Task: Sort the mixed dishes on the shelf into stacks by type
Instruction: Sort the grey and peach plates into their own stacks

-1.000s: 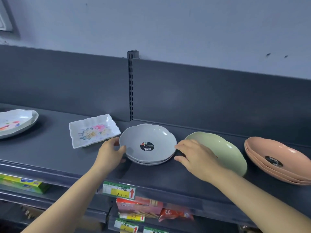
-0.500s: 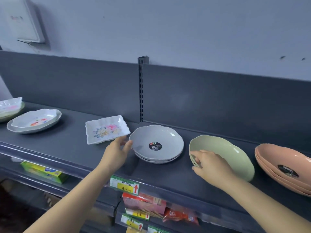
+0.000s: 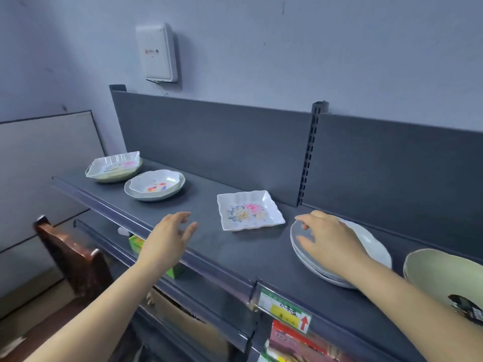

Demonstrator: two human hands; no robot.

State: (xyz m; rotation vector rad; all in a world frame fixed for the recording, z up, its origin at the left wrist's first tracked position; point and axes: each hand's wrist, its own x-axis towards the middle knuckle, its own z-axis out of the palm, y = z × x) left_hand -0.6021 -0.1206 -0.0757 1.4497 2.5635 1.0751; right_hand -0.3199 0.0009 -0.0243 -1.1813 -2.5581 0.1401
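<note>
On the dark shelf [image 3: 230, 257] a square white floral dish [image 3: 249, 210] lies by itself in the middle. To its right sits a stack of grey round plates [image 3: 371, 246]; my right hand [image 3: 329, 241] hovers over or rests on it with loosely spread fingers. My left hand [image 3: 170, 240] hangs open above the shelf's front, left of the square dish, holding nothing. Farther left stands a white oval floral bowl on a larger one [image 3: 154, 185]. At the far left another square floral dish [image 3: 113, 164] lies on a green plate. A green bowl [image 3: 444, 275] sits at the right edge.
A white box [image 3: 158, 52] is mounted on the wall above the shelf. A slotted upright [image 3: 309, 155] splits the back panel. Price tags [image 3: 285, 310] hang on the shelf's front rail, with packaged goods on lower shelves. A dark wooden chair back [image 3: 70, 254] stands at lower left.
The view has swung left, bringing the two far-left stacks into sight. My right hand moved from the green bowl to the grey plates. My left hand left the grey plates and moved left.
</note>
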